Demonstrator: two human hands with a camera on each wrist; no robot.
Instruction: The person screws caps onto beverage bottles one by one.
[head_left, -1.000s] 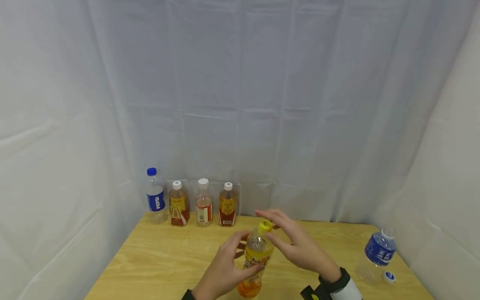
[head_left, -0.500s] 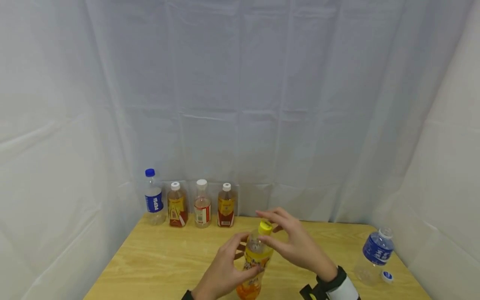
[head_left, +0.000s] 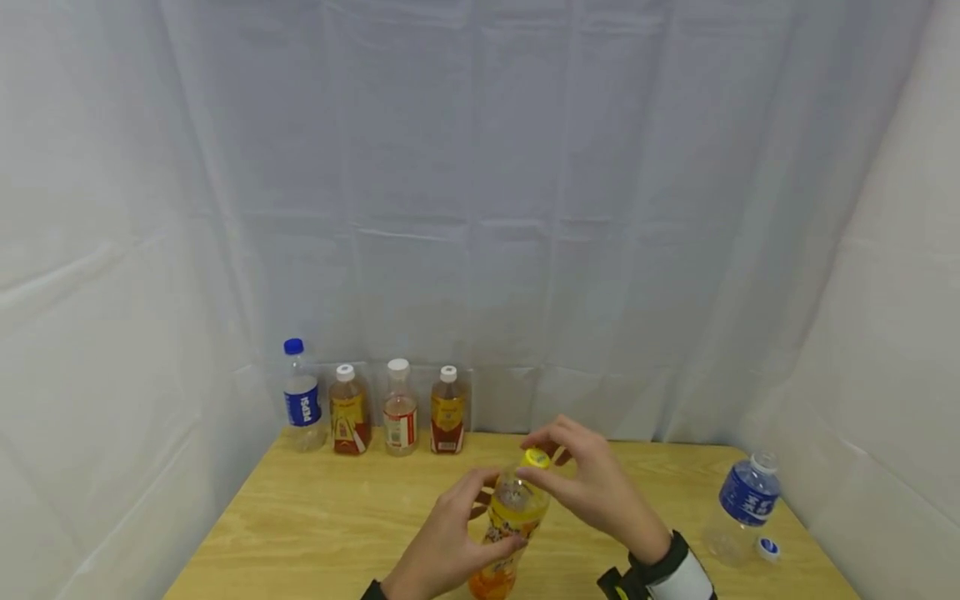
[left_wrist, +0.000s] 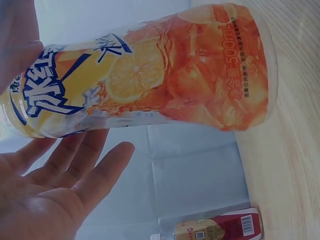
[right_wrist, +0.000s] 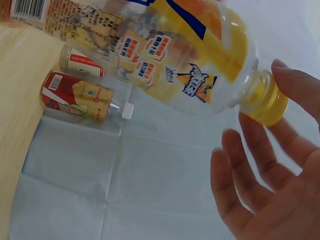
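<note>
A clear bottle of iced tea (head_left: 517, 521) with a yellow and orange label stands slightly tilted between the two hands. My left hand (head_left: 457, 533) grips its body, thumb across the label and fingers behind. My right hand (head_left: 592, 479) pinches the yellow cap (head_left: 536, 458) at the top between thumb and fingers. In the right wrist view the cap (right_wrist: 267, 100) sits at the bottle's neck, with the thumb on one side and the fingers on the other. Whether the cap is loose cannot be seen. The left wrist view shows the bottle's lower label (left_wrist: 190, 70) above the wooden table.
Along the table's (head_left: 330, 517) back edge stand a blue-capped Pepsi bottle (head_left: 303, 407), two amber bottles (head_left: 350, 412) (head_left: 447, 412) and a clear, red-labelled bottle (head_left: 400, 417) between them. At right stands an uncapped, blue-labelled bottle (head_left: 748, 500), its white cap (head_left: 768, 547) beside it.
My right hand's fingers have curled in closer around the yellow cap, and the bottle's top leans a little. The left hand keeps its grip. The head view has shifted slightly.
</note>
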